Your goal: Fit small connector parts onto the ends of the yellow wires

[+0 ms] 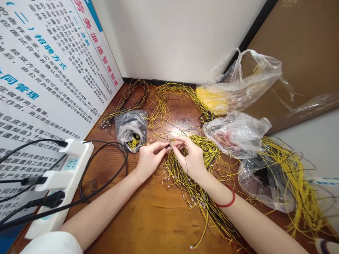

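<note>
A wooden desk is enclosed by a white wall at the back, a notice board printed with Chinese text on the left, and a brown panel on the right. A white power strip is laid along the desk's left side, with plugs inserted and black cables looped beside it.

Much of the desk is covered by thin yellow-and-black wires. Their main tangled bundle lies directly under the hands and spreads toward the near edge, with small pale tips visible on many ends. Further loops are spread near the wall, and another mass is heaped at the right.

Four plastic bags are placed around the wires. A transparent bag holding something yellow is pressed against the panel, and a second transparent bag with reddish contents is set just in front of it. A third bag, with dark contents, is partly overlaid by wires at the right. A grey bag with yellow-and-black pieces inside is placed left of the hands.

The left hand is closed in a pinch on a small dark piece, too small to identify. The right hand is closed on the wires beside it. A red bracelet is worn on the right wrist.
</note>
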`<move>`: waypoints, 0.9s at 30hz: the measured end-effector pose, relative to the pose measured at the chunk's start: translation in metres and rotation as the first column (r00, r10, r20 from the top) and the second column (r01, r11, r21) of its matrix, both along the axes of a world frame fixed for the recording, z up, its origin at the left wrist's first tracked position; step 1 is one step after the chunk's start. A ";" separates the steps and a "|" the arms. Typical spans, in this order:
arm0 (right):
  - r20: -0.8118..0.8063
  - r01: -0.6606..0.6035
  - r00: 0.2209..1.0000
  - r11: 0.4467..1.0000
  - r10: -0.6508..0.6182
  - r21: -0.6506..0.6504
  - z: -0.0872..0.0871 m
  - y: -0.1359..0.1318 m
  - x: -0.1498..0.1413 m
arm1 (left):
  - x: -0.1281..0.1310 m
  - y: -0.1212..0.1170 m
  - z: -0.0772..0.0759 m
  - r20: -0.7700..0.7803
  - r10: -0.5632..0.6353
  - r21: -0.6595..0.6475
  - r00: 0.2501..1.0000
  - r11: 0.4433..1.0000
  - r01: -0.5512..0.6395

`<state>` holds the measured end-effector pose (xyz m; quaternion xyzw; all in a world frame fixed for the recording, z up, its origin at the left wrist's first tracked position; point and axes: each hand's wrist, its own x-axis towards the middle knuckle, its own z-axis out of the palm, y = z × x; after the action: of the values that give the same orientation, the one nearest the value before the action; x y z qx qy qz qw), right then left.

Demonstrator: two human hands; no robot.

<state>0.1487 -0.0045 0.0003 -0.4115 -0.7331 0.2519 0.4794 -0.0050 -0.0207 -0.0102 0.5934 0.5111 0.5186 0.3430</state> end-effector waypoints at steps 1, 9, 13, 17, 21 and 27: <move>-0.014 -0.010 1.000 1.000 0.010 -0.017 -0.001 0.000 0.000 | 0.000 0.000 0.000 -0.008 -0.008 0.004 1.000 1.000 0.008; -0.162 -0.130 0.982 0.971 0.098 -0.201 -0.004 0.003 0.000 | -0.001 0.001 0.001 0.016 -0.077 -0.026 0.997 0.997 0.077; -0.130 -0.133 0.985 0.977 0.112 -0.167 -0.004 0.004 0.001 | -0.001 0.001 0.001 0.000 -0.092 -0.022 0.996 0.996 0.092; 0.047 -0.086 0.995 0.996 0.085 0.025 -0.004 0.004 0.002 | -0.001 0.001 0.001 -0.057 -0.073 0.018 0.996 0.997 0.075; 0.172 -0.076 0.984 0.980 0.045 0.184 -0.004 0.003 0.003 | -0.001 0.001 0.000 -0.135 -0.054 0.082 0.989 0.994 0.066; -0.025 -0.099 0.995 0.993 0.097 -0.068 -0.004 0.004 0.002 | 0.000 -0.001 0.004 -0.149 -0.050 0.082 0.988 0.995 0.063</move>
<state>0.1504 0.0000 -0.0042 -0.3885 -0.7381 0.3047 0.4598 -0.0050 -0.0213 -0.0065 0.6587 0.4949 0.4852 0.2929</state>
